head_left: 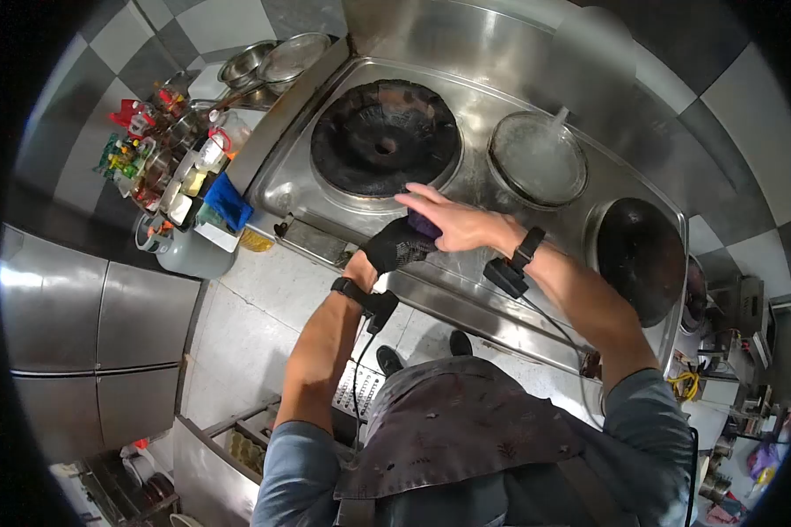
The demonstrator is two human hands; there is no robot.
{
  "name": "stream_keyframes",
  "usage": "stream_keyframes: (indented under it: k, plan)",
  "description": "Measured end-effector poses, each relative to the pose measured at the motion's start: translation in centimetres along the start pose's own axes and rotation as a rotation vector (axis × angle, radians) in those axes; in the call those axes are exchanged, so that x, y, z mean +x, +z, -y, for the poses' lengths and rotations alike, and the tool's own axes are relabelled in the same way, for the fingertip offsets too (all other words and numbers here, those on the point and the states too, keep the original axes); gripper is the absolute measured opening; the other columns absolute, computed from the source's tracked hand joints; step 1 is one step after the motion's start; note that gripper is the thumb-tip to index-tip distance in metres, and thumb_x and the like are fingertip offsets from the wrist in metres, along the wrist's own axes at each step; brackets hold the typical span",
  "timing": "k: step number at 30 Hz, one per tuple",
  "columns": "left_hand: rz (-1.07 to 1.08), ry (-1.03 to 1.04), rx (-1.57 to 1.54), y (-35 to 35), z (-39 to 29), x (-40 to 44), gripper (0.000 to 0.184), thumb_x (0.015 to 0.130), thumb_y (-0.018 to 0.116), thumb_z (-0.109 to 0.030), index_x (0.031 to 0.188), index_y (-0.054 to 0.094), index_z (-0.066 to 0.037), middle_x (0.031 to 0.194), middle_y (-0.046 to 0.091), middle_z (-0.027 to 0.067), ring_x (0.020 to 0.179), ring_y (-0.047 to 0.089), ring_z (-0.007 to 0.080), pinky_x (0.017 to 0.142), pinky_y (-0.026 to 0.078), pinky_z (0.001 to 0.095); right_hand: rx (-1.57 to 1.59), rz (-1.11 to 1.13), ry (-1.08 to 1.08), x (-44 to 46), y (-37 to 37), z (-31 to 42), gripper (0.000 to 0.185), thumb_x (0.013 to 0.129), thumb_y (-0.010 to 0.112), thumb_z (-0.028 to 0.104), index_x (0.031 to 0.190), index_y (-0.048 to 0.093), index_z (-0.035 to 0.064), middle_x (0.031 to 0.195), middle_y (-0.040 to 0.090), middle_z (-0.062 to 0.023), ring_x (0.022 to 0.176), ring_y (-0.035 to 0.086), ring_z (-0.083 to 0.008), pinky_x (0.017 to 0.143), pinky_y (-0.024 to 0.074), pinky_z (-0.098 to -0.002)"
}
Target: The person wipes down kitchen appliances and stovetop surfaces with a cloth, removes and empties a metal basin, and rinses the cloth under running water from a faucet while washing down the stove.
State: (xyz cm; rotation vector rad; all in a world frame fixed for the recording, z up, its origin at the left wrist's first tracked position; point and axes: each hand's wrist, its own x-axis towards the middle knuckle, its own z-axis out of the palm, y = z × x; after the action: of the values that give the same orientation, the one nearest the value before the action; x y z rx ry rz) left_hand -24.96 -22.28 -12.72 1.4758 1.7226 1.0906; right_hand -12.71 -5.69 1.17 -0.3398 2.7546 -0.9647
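My left hand (397, 247) wears a black knitted glove and is held in front of the stove's near edge. Over it reaches my bare right hand (453, 223), its fingers stretched out and its thumb apart from them. Between the two hands shows a dark purple patch (424, 223); whether it belongs to the glove or is a separate thing I cannot tell. The gloved fingers are mostly hidden behind the right hand. Just beyond the hands sits a blackened, bowl-shaped burner (385, 140) with a hole in its middle.
On the steel stove (277, 189) are a round vessel (536, 160) with a cloudy pale surface and a dark wok (639, 261). Bottles and seasoning containers (185, 180) crowd the left, near metal bowls (248, 63). Steel cabinets (97, 316) stand left; an open drawer (215, 470) juts out below.
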Motion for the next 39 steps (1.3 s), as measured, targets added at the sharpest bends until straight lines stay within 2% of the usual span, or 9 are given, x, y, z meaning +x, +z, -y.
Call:
stream_keyframes:
  k: [5,10,26,31,33,34,35,37,39]
  plan:
    - [-0.067,-0.251,-0.251,0.4,-3.5,3.3,0.017,0.088,0.062,-0.019,0.093,0.071,-0.006,0.091,0.072,0.0169,0.083,0.069,0.0353,0.073,0.055,0.0474,-0.413,-0.094,-0.153,-2.6,-1.3,-2.2,0.093,0.075,0.061,-0.014,0.159,0.026,0.0084,0.153,0.035,-0.0185,0.130,0.049,-0.0408,0.109,0.0451,-0.0483]
    - [-0.063,-0.265,0.238,2.4,-5.5,6.9,0.017,0.087,0.062,-0.020,0.091,0.071,-0.007,0.090,0.072,0.0169,0.082,0.070,0.0358,0.073,0.055,0.0479,-0.503,-0.295,-0.188,-3.1,-1.0,-7.0,0.016,0.088,0.057,0.001,0.101,0.050,-0.0058,0.090,0.066,-0.0257,0.082,0.071,-0.0433,0.070,0.0585,-0.0522]
    - [-0.144,-0.346,0.746,11.2,-6.5,9.7,0.019,0.085,0.061,-0.024,0.087,0.071,-0.009,0.088,0.073,0.0175,0.084,0.071,0.0382,0.075,0.056,0.0496,-0.410,-0.232,-0.049,-7.1,2.2,-12.2,0.021,0.082,0.063,0.003,0.101,0.065,-0.0063,0.081,0.072,-0.0261,0.080,0.073,-0.0441,0.068,0.0599,-0.0532]
    - [-0.297,-0.445,0.740,12.3,-5.8,8.7,0.024,0.085,0.064,-0.026,0.098,0.068,-0.007,0.093,0.073,0.0203,0.086,0.070,0.0406,0.076,0.056,0.0505,-0.238,-0.087,0.023,-8.4,0.1,-10.5,0.034,0.084,0.066,0.006,0.116,0.061,-0.0050,0.099,0.073,-0.0248,0.087,0.074,-0.0359,0.076,0.0581,-0.0443]
    - [-0.454,-0.301,0.571,11.7,-3.3,7.6,0.034,0.084,0.070,-0.024,0.110,0.062,-0.003,0.089,0.072,0.0209,0.086,0.072,0.0363,0.074,0.057,0.0465,0.118,-0.012,0.037,-9.1,-1.5,-10.2,0.041,0.086,0.070,0.011,0.121,0.059,-0.0050,0.100,0.073,-0.0205,0.088,0.072,-0.0299,0.079,0.0565,-0.0406]
    - [-0.397,-0.567,0.015,10.0,-10.3,6.8,0.040,0.084,0.073,-0.018,0.119,0.059,-0.003,0.095,0.072,0.0172,0.084,0.073,0.0296,0.072,0.059,0.0425,0.483,0.066,0.059,-9.5,-1.9,-10.4,0.048,0.087,0.074,0.016,0.127,0.057,-0.0051,0.102,0.073,-0.0163,0.089,0.070,-0.0240,0.081,0.0549,-0.0368]
    - [-0.404,-0.567,0.013,10.2,-10.2,5.9,0.040,0.084,0.073,-0.018,0.119,0.059,-0.003,0.095,0.072,0.0172,0.084,0.073,0.0296,0.072,0.059,0.0425,0.696,0.054,0.061,-9.2,-1.6,-10.6,0.054,0.089,0.075,0.023,0.130,0.057,-0.0066,0.101,0.071,-0.0096,0.090,0.065,-0.0157,0.082,0.0522,-0.0330]
    - [-0.519,-0.316,-0.691,9.8,-9.8,4.5,0.043,0.084,0.071,-0.010,0.125,0.059,-0.005,0.109,0.069,0.0128,0.088,0.071,0.0228,0.070,0.060,0.0399,0.864,0.025,0.139,-8.7,-1.2,-11.1,0.042,0.092,0.070,0.020,0.124,0.063,-0.0072,0.104,0.072,-0.0093,0.094,0.064,-0.0145,0.084,0.0510,-0.0325]
    - [-0.500,-0.324,-0.835,9.3,-10.7,3.1,0.048,0.085,0.070,-0.005,0.132,0.057,-0.007,0.124,0.064,0.0094,0.098,0.069,0.0214,0.077,0.061,0.0392,0.835,-0.079,0.082,-7.8,-0.1,-10.8,0.037,0.093,0.068,0.019,0.120,0.066,-0.0068,0.104,0.072,-0.0081,0.094,0.063,-0.0137,0.084,0.0508,-0.0317]
